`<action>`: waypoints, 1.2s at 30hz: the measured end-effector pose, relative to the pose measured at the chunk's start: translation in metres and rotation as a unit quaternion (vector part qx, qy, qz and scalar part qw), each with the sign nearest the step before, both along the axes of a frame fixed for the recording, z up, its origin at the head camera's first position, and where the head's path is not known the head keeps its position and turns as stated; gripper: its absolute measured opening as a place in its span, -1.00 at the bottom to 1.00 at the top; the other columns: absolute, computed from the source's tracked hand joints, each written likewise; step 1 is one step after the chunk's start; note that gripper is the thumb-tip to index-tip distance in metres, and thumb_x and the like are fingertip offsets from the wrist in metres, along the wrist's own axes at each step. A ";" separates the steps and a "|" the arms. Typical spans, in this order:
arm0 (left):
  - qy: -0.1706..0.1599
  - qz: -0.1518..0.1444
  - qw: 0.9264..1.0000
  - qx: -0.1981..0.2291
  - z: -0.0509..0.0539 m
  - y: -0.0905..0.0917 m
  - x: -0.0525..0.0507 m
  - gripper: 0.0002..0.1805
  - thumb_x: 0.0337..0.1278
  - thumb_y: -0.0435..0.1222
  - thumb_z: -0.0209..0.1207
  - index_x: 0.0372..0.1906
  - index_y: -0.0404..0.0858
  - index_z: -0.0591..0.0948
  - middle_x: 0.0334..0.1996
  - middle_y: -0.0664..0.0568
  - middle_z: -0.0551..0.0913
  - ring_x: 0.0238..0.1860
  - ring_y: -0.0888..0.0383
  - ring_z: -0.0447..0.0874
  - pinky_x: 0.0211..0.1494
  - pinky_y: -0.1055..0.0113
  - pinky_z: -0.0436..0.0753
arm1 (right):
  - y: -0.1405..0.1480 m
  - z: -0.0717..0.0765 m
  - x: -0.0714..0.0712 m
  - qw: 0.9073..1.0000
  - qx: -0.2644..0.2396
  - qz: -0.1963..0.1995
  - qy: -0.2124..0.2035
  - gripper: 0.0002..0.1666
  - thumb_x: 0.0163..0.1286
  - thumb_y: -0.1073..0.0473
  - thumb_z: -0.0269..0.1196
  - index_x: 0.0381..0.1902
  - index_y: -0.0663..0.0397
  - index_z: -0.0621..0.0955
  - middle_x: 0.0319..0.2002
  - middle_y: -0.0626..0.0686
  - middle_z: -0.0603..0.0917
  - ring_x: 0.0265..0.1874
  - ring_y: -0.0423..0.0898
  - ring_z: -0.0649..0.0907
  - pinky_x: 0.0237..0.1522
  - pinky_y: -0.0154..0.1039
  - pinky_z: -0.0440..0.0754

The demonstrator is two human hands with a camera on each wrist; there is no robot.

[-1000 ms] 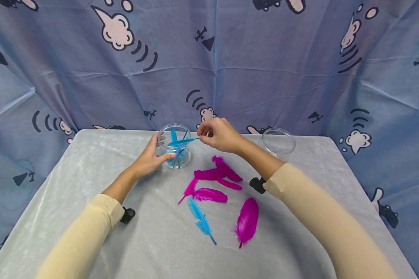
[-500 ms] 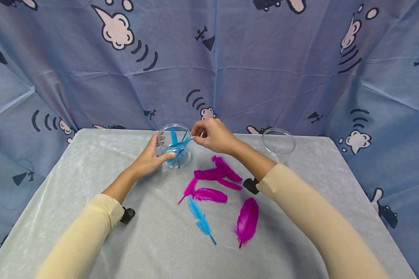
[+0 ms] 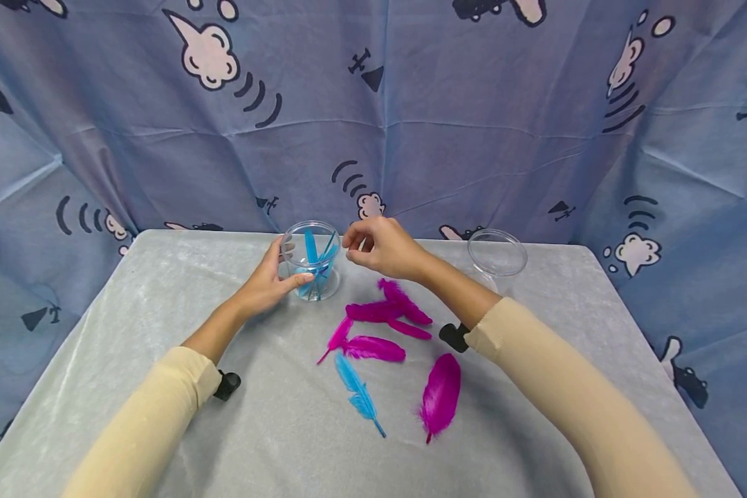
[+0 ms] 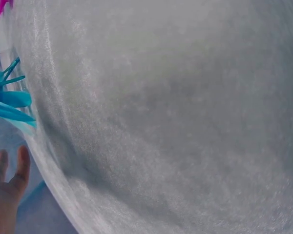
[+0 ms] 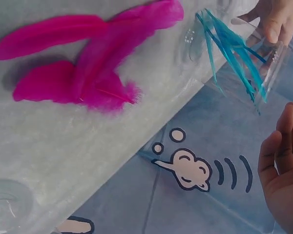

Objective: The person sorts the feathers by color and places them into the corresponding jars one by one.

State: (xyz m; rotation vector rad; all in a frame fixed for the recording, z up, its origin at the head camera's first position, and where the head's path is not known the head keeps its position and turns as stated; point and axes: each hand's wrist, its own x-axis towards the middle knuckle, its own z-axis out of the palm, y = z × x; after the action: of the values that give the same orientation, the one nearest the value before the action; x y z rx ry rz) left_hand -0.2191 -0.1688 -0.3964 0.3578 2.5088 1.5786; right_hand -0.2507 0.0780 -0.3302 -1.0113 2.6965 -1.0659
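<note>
The left hand [image 3: 266, 280] grips a clear jar [image 3: 324, 285] at the far edge of the table, its thumb on the near side. Several blue feathers [image 3: 311, 243] stand in the jar; the right wrist view shows them [image 5: 234, 53] through its wall. Just right of the rim is the right hand [image 3: 386, 245], fingers bent loosely and nothing between them. Several magenta feathers [image 3: 373, 348] lie on the table, with one more magenta feather [image 3: 442, 394] apart at the right. A blue feather [image 3: 357, 387] lies nearest the front.
A clear round lid or container [image 3: 498, 252] is at the back right, partly behind the right forearm. A blue patterned curtain [image 3: 473, 138] hangs behind the grey-covered table [image 3: 274, 429].
The right hand moved left to the jar's rim and let go of a blue feather, which is now inside the jar. It then drew back slightly. The left hand stayed put.
</note>
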 end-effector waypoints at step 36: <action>0.007 0.013 1.000 -0.026 -0.031 -0.009 -0.015 0.05 0.27 -0.02 0.29 0.59 -0.16 -0.14 0.53 -0.23 0.03 0.53 -0.19 0.00 0.48 -0.20 0.10 | 0.011 -0.087 0.063 0.965 -0.012 0.126 -0.230 -0.63 0.27 0.39 0.35 0.05 0.25 0.65 -0.08 0.15 0.70 -0.52 -0.10 0.64 -0.47 -0.31 0.63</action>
State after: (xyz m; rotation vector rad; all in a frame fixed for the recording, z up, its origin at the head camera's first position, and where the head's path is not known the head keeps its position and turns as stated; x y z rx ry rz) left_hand -0.2342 -0.1774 -0.4273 0.3309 2.5696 1.5212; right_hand -0.1874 0.0891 -0.4174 -0.9368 2.1323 -1.1191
